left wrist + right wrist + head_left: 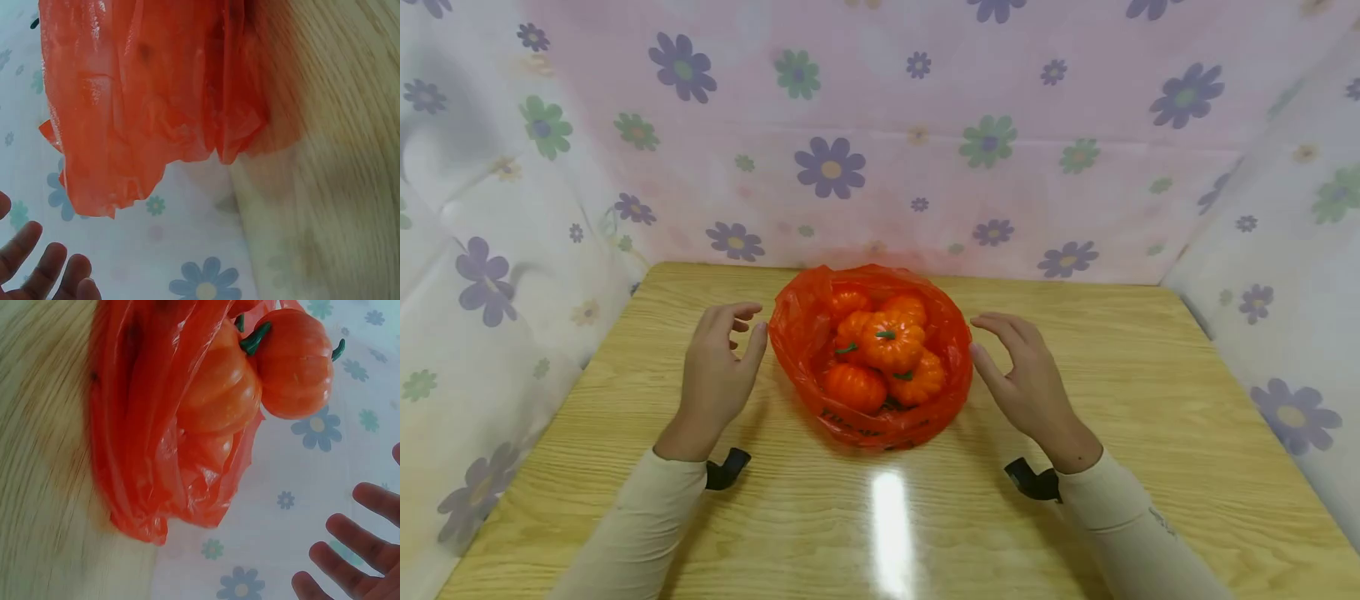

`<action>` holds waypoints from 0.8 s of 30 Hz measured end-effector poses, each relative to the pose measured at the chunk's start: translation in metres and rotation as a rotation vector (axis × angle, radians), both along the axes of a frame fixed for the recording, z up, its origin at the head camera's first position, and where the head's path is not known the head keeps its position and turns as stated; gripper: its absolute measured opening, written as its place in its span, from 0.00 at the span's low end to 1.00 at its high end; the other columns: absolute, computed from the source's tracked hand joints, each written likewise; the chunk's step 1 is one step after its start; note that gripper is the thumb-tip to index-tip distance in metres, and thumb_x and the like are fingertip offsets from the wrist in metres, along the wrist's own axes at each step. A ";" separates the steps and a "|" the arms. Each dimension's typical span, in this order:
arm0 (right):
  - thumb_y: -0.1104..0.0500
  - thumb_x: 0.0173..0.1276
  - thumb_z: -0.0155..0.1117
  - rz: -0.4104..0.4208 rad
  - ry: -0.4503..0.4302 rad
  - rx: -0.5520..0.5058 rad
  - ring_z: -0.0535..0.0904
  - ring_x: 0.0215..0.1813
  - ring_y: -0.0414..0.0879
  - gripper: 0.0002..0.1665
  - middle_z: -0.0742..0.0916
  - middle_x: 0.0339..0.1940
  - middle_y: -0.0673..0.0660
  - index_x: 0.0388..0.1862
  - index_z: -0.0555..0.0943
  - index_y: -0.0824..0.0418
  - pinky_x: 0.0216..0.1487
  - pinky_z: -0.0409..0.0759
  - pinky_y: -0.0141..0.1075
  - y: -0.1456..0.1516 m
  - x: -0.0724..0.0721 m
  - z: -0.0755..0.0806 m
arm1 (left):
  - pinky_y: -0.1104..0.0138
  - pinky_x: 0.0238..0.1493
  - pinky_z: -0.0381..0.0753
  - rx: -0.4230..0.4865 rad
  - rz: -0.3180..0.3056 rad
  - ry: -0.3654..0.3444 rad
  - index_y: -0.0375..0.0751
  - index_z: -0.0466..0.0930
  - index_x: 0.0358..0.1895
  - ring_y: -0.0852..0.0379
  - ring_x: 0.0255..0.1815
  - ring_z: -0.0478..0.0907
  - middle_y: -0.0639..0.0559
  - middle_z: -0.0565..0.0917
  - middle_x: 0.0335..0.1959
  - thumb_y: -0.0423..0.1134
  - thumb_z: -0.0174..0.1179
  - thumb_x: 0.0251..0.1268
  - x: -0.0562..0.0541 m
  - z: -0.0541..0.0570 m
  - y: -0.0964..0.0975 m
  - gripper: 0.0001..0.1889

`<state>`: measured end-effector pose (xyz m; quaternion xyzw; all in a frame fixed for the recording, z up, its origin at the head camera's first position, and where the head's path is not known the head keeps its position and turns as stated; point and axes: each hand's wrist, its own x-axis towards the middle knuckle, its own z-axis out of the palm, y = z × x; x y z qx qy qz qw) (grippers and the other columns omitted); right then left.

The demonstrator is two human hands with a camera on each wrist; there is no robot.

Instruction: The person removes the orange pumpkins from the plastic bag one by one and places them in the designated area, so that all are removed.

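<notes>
A red plastic bag [808, 379] stands on the table with its mouth wide and its rim turned down. Several small orange pumpkins [892, 342] with green stems are heaped inside it. To the bag's left, my left hand [718, 367] is held with fingers loosely bent and nothing in them. My right hand [1026, 379] mirrors it on the other side, thumb and fingers apart, close to the rim. In the right wrist view one pumpkin [294, 369] shows above the bag's edge, and the fingers [362, 540] are spread beside it.
The wooden table [1150, 400] runs back to a pink flowered cloth [880, 100]. White flowered cloth [490, 250] hangs along the left side and more along the right. Glare lies on the tabletop in front of the bag. Dark straps show at both wrists.
</notes>
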<state>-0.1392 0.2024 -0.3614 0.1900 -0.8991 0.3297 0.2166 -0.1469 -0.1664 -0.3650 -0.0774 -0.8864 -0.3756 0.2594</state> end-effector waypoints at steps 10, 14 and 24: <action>0.61 0.73 0.61 0.070 -0.031 -0.159 0.77 0.62 0.52 0.17 0.83 0.58 0.58 0.59 0.79 0.63 0.61 0.77 0.48 -0.006 -0.007 0.005 | 0.68 0.41 0.72 0.280 -0.072 -0.161 0.38 0.72 0.61 0.51 0.46 0.75 0.42 0.76 0.51 0.44 0.53 0.77 -0.013 -0.014 0.008 0.18; 0.62 0.73 0.62 0.075 -0.038 -0.159 0.77 0.62 0.51 0.17 0.83 0.58 0.58 0.59 0.79 0.64 0.60 0.78 0.44 -0.008 -0.011 0.000 | 0.70 0.44 0.73 0.367 -0.093 -0.268 0.39 0.68 0.64 0.53 0.47 0.72 0.43 0.75 0.52 0.47 0.51 0.78 -0.016 -0.018 0.010 0.21; 0.62 0.73 0.62 0.125 -0.088 -0.178 0.77 0.62 0.54 0.18 0.82 0.60 0.59 0.60 0.78 0.63 0.60 0.78 0.39 -0.016 -0.020 -0.007 | 0.70 0.39 0.78 0.562 -0.130 -0.404 0.41 0.62 0.68 0.62 0.38 0.76 0.48 0.73 0.51 0.45 0.47 0.81 -0.017 -0.027 0.011 0.20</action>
